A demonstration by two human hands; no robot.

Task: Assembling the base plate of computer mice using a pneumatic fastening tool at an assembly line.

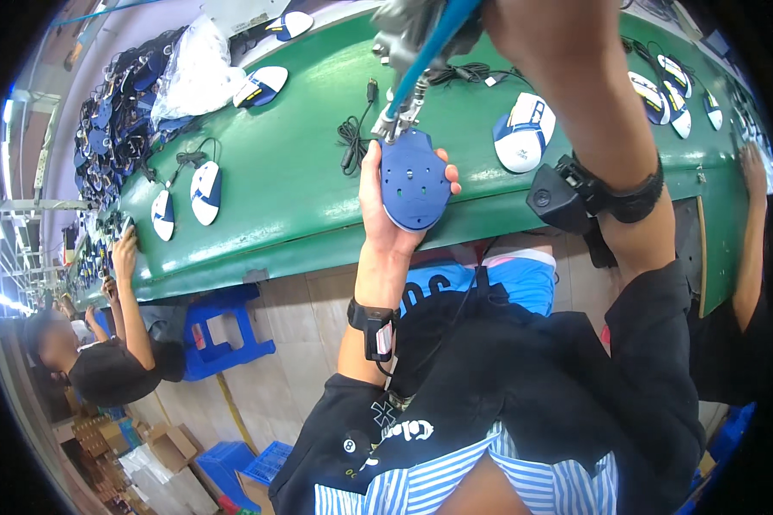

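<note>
My left hand (386, 210) is closed round a computer mouse (414, 184), its dark blue underside with small holes turned up. Thumb and fingertips press on its two sides. The narrow metal end of a tool (404, 103) meets the mouse's far edge, and a light blue hose (429, 56) crosses it. My right forearm reaches up over the bench to the top edge, where my right hand (532, 21) is largely cut off beside the tool; its fingers are hidden. A coiled black cable (352, 142) lies left of the held mouse.
A green bench (292, 184) runs across. White-and-blue mice (525, 133) lie at both sides, with a clear plastic bag (193, 81) and a heap of dark parts (112, 129) far left. Other people (112, 365) work at left and right. A blue stool (223, 335) stands below the bench.
</note>
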